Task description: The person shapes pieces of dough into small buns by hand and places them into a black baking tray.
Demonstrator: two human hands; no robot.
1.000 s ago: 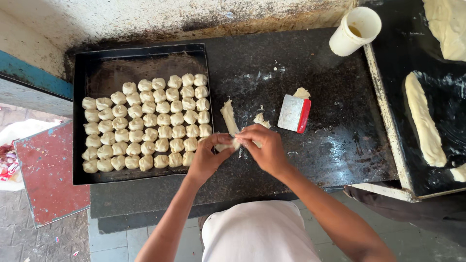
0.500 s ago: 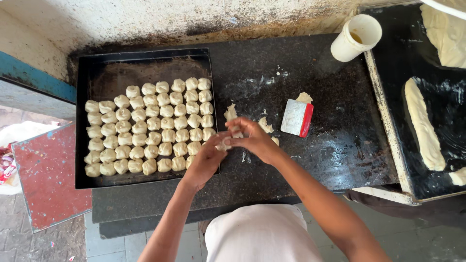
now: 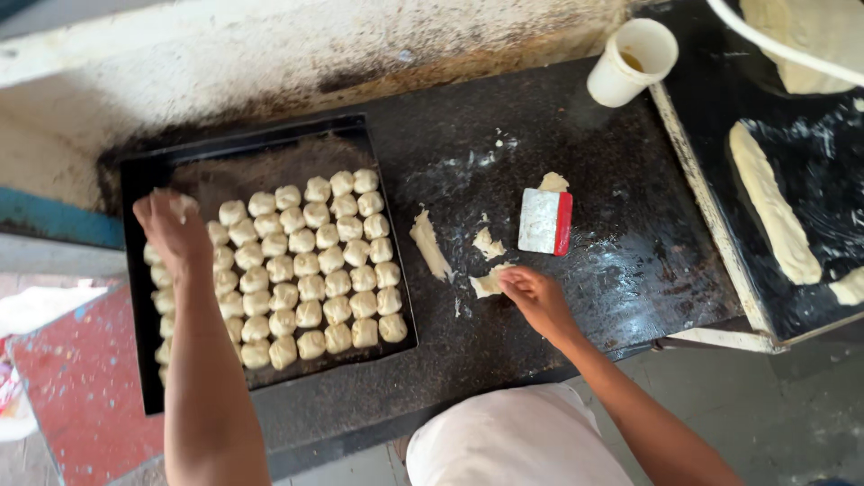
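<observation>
Hands apart, left clamped on dough ball, right pinching dough scrap, one tray

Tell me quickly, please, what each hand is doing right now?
Left hand: shut on a dough piece, over the baking tray.
Right hand: fingers touching a dough scrap; grip unclear.

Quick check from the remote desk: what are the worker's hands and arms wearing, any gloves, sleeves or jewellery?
Both arms are bare to the frame edge: no sleeves show. The left hand and right hand wear no gloves, and no rings, watch or bands are visible. A white garment covers the body below.
</observation>
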